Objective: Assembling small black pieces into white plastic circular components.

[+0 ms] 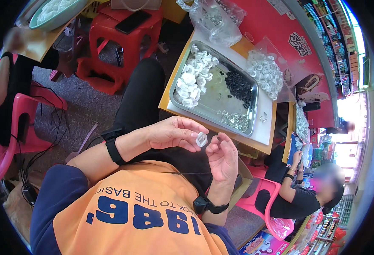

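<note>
Pinching a small ring-like piece [201, 140] at their tips, the fingers of the left hand [168, 133] hold it out toward the right hand [222, 159], probably gripping only its edge so that its face stays clear. The right hand's fingers are curled, thumb and index close together with a dark speck [219, 138] at their tips; whether they pinch a part there, I cannot tell. Just beyond both sets of fingers, a tray [210, 95] rests on the surface [265, 110], likely placed there for a short reach, its contents in separate heaps so the kinds do not mix: white pieces [192, 78] ahead of the left fingers, black parts [239, 88] farther off to the right, and clear bits [236, 120] nearest the right fingers. More white rings [265, 72] are heaped past the tray's far side. The tray looks like smooth, shiny metal with rounded corners and a raised rim; the held piece seems translucent plastic. The black heap looks grainy, the clear bits glint, and a thin, crinkled plastic bag [216, 25] slumps farthest from the fingers.
</note>
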The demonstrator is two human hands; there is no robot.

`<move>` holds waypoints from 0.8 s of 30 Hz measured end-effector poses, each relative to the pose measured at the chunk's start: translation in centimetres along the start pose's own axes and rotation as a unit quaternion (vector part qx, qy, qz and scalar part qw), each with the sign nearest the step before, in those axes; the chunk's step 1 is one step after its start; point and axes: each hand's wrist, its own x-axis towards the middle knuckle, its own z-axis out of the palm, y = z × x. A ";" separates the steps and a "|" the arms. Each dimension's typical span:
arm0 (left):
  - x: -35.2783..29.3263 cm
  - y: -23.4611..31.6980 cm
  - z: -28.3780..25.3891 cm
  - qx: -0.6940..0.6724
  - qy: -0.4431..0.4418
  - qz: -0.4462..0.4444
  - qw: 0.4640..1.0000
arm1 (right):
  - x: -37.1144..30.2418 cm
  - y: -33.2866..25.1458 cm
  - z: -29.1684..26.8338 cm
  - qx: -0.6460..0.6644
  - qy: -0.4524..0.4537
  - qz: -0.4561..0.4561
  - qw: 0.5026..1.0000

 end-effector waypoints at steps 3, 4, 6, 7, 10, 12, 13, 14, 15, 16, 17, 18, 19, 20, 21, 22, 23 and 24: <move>0.0 0.0 -0.2 0.002 0.008 0.000 1.000 | -0.2 -0.1 0.0 -0.022 -0.008 -0.007 1.000; 0.0 0.0 -0.2 0.002 0.008 0.000 1.000 | -0.2 -0.1 0.0 -0.025 -0.019 -0.012 0.999; 0.0 0.0 -0.2 0.004 0.008 -0.002 1.000 | -0.1 -0.1 0.1 -0.026 -0.023 -0.022 0.999; 0.0 0.0 -0.2 0.004 0.009 -0.003 1.000 | -0.1 -0.1 0.1 -0.027 -0.027 -0.033 0.999; 0.1 -0.1 -0.3 -0.004 -0.006 -0.001 1.000 | 0.1 0.0 0.1 -0.107 0.002 -0.068 0.992; 0.2 -0.1 -0.4 0.005 -0.004 -0.009 1.000 | -0.1 -0.2 0.5 -0.146 -0.004 -0.074 0.987; 0.2 -0.1 -0.4 0.004 -0.003 -0.010 1.000 | -0.2 -0.3 0.8 -0.185 -0.011 -0.080 0.979; 0.1 -0.1 -0.4 0.005 -0.003 -0.013 1.000 | -0.2 -0.4 1.0 -0.184 -0.010 -0.079 0.980; 0.0 0.0 -0.5 0.006 -0.004 -0.015 1.000 | -0.2 -0.5 1.2 -0.222 -0.017 -0.079 0.972; 0.0 0.0 -0.5 0.006 -0.002 -0.016 1.000 | -0.2 -0.5 1.4 -0.259 -0.023 -0.079 0.962; 0.1 0.0 -0.4 0.005 -0.004 -0.018 1.000 | -0.3 -0.6 1.7 -0.258 -0.023 -0.078 0.963; 0.1 0.0 -0.4 0.005 -0.007 -0.020 1.000 | -0.4 -0.8 2.1 -0.308 -0.009 -0.081 0.948; 0.1 0.0 -0.4 0.004 -0.006 -0.021 1.000 | -0.5 -0.8 2.3 -0.358 0.004 -0.083 0.930; 0.1 0.0 -0.4 0.003 -0.004 -0.021 1.000 | -0.3 -0.8 2.4 -0.357 0.005 -0.082 0.930; 0.1 -0.1 -0.4 0.002 -0.001 -0.021 1.000 | -0.1 -0.8 2.5 -0.414 -0.017 -0.127 0.901; 0.1 -0.1 -0.5 0.001 0.000 -0.021 1.000 | 0.0 -0.8 2.6 -0.467 -0.039 -0.172 0.866; 0.1 -0.1 -0.5 0.000 -0.002 -0.021 1.000 | 0.0 -0.9 2.7 -0.467 -0.040 -0.170 0.867; 0.1 -0.1 -0.5 -0.002 -0.004 -0.020 1.000 | 0.1 -1.0 2.7 -0.501 -0.037 -0.170 0.848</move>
